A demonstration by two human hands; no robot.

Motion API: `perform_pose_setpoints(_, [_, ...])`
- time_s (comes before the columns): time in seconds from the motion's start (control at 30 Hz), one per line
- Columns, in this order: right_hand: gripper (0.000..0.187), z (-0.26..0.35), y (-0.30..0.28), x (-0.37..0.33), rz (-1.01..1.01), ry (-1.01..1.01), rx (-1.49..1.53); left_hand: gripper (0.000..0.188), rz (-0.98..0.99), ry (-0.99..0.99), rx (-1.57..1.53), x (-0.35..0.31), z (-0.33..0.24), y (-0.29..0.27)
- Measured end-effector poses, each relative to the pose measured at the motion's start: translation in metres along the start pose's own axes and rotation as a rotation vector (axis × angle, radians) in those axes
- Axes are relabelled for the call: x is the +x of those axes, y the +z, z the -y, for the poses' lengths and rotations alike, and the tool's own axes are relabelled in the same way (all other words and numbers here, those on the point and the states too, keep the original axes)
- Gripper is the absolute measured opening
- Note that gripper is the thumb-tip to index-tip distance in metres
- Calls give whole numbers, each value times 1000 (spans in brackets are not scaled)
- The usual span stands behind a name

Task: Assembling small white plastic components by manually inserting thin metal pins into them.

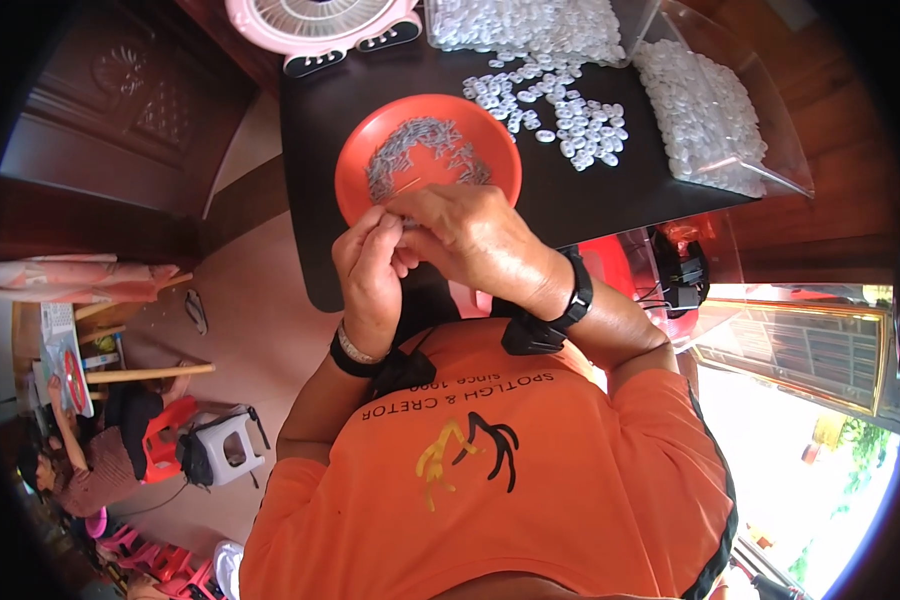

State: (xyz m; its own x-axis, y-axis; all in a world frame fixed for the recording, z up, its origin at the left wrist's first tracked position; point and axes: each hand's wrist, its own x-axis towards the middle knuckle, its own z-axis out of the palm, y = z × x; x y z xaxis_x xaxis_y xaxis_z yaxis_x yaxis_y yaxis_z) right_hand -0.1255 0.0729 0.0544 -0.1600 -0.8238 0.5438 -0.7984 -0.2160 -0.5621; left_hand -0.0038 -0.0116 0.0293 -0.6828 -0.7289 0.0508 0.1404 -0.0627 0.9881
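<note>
A: Step in hand?
B: Judged as close fingertip work. The left hand [370, 250] and right hand [460, 225] meet at the near rim of the round orange-red bowl [350, 165]; touching it or above it, cannot tell.

A: State of the grip?
B: Narrow on both; fingers curl inward, tips together. Pads hidden, so I cannot tell if they close on anything.

A: Next move calls for?
B: My estimate: small, steady finger motion, with the 2 hands kept close.

A: Position of the pieces?
B: Small, slender grey pieces [425, 133] lie in the bowl, just beyond the fingertips. Loose white oval pieces [588, 128] lie on the black bench [315, 240], right of the bowl, apart from both hands.
</note>
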Motion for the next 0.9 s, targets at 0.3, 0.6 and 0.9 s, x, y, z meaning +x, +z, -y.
perform_pose_setpoints(0.3, [24,3,-13,3,-19,-50,-11,28,25,59,-2,2,-3,6])
perform_pose_setpoints(0.6, [20,-52,-164,10,-580,149,-829,26,64,75,-21,3,-5,-10])
perform_pose_setpoints(0.9, [11,-87,-170,5,-360,130,-685,23,87,41,-20,0,-2,-11])
